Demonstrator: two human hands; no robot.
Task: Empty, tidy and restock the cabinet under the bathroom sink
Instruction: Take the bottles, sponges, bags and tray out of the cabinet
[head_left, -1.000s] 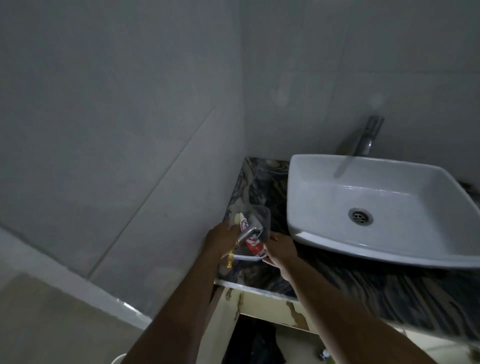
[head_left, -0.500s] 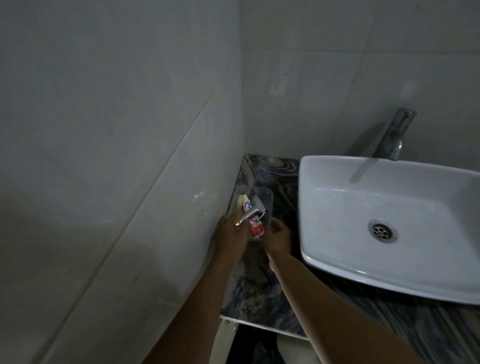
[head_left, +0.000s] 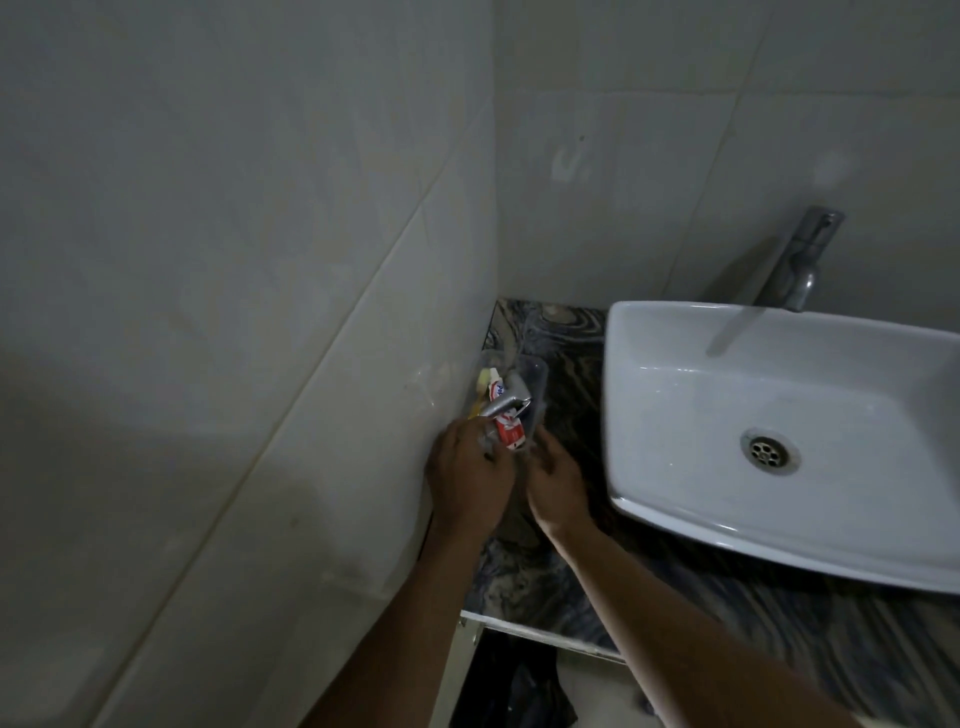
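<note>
A clear plastic container (head_left: 535, 382) stands on the dark marbled countertop (head_left: 566, 338), in the left corner against the tiled wall. Inside it are a red and white toothpaste tube (head_left: 506, 428), a chrome tap fitting (head_left: 506, 402) and something yellow (head_left: 485, 382). My left hand (head_left: 467, 470) grips the container's near left side. My right hand (head_left: 556, 486) holds its near right side, fingers at the rim. Below the counter edge the cabinet opening (head_left: 511, 680) is dark, with a black item inside.
A white rectangular basin (head_left: 675, 415) sits on the counter right of the container, with a chrome tap (head_left: 797, 265) behind it. Tiled walls close in the left side and the back. The counter strip between wall and basin is narrow.
Both hands carried the container from the counter's front edge back toward the corner by the wall, and it now sits deeper on the counter. My view shifted closer.
</note>
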